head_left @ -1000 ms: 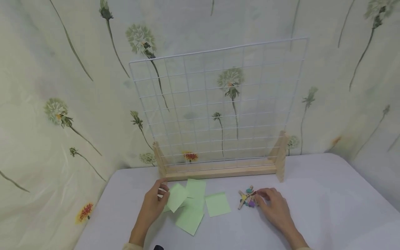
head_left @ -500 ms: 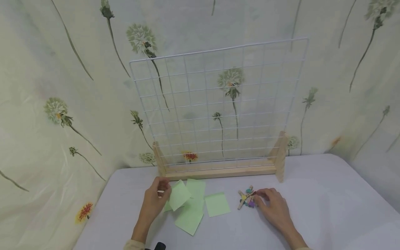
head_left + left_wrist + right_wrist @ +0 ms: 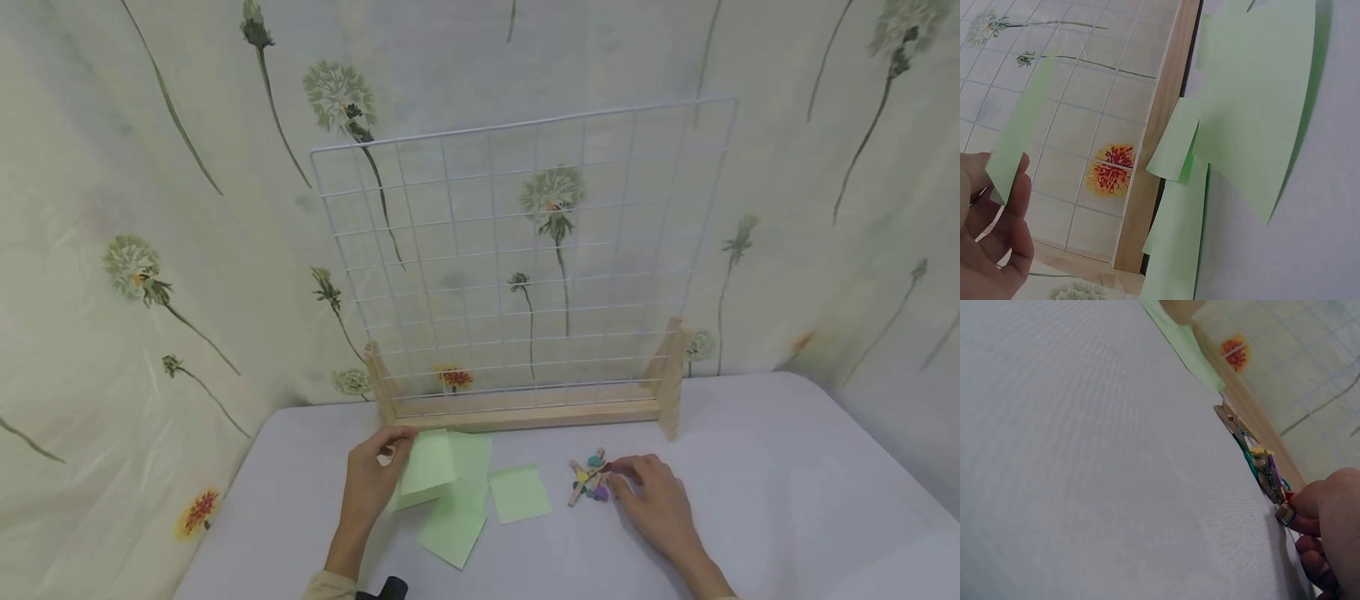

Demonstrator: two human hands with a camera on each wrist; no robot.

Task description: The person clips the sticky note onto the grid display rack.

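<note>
My left hand [image 3: 372, 479] pinches a pale green paper note [image 3: 429, 464] by its edge, above other green notes. In the left wrist view the held note [image 3: 1021, 128] stands tilted between thumb and fingers. Several more green notes [image 3: 459, 529] overlap on the table, and a single note [image 3: 521, 495] lies apart to their right. My right hand [image 3: 657, 504] is at a small heap of wooden clothespins [image 3: 581, 490] with coloured decorations. Its thumb and finger pinch a clothespin [image 3: 1285, 512] with a red piece, partly hidden by the fingers.
Behind the notes stands a white wire grid [image 3: 517, 250] in a wooden base [image 3: 525, 417]. A white-covered table [image 3: 787, 483] extends to both sides. A flower-patterned curtain [image 3: 225, 125] hangs behind. A black object [image 3: 392, 588] shows near the left wrist.
My left hand has shifted slightly right, and the green note in it has swung from a diamond-like tilt to a squarer position. My right hand has stayed at the clothespins.
</note>
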